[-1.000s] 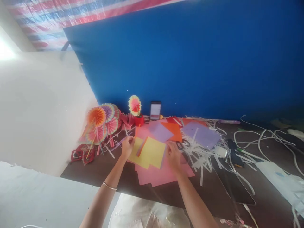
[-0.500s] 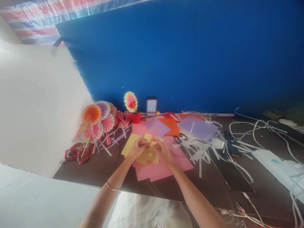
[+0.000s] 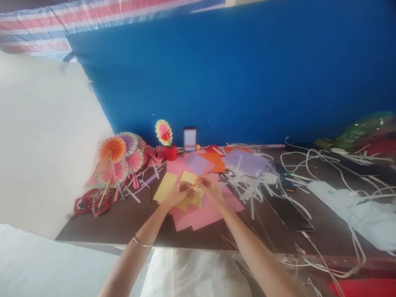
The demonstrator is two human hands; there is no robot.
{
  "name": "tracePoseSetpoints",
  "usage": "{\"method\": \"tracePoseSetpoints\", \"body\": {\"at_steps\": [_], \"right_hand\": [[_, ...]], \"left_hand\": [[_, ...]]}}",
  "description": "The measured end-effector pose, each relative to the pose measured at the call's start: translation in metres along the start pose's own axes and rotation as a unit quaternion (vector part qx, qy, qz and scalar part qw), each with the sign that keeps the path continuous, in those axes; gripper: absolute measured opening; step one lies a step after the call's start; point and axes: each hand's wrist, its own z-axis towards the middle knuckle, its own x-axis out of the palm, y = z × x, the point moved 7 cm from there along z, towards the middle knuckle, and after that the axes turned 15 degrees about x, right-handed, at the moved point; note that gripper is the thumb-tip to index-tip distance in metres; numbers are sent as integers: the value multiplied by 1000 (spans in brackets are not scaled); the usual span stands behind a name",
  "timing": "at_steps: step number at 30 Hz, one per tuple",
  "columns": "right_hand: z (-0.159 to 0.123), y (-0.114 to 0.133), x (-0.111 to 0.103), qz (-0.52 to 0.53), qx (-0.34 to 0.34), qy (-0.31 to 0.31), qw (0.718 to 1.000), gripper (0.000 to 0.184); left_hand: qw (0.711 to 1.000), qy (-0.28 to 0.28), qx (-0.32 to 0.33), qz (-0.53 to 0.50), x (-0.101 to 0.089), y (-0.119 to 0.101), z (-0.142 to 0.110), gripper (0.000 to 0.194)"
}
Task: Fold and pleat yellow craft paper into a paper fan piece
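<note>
The person's right hand [image 3: 212, 190] pinches an orange strip [image 3: 196, 182] between its fingers, above yellow sheets [image 3: 165, 189] overlapping pink sheets [image 3: 185, 222] on the bench [image 3: 123, 225]. The left hand [image 3: 178, 194] sits just beside it, fingers curled close towards the strip; blur hides whether they grip it. Scissors [image 3: 227, 175] lie near white strips [image 3: 248, 193].
</note>
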Motion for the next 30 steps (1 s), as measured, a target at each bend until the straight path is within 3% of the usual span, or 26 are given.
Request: {"method": "tracePoseSetpoints", "body": {"at_steps": [6, 13, 19, 22, 26, 30], "right_hand": [[0, -1, 6, 22, -25, 22, 999, 26], [0, -5, 7, 50, 0, -5, 999, 34], [1, -4, 8, 72, -22, 2, 997, 35], [0, -3, 8, 48, -25, 1, 999, 31], [-4, 2, 11, 42, -24, 20, 999, 23], [-5, 4, 10, 79, -12, 5, 997, 29]], "left_hand": [[997, 23, 61, 45, 6, -7, 1, 25], [968, -18, 120, 218, -2, -24, -2, 21], [992, -51, 69, 91, -2, -15, 0, 24], [995, -37, 61, 69, 2, -16, 1, 20], [997, -59, 43, 35, 0, -16, 1, 15], [999, -47, 25, 6, 2, -11, 1, 13]]}}
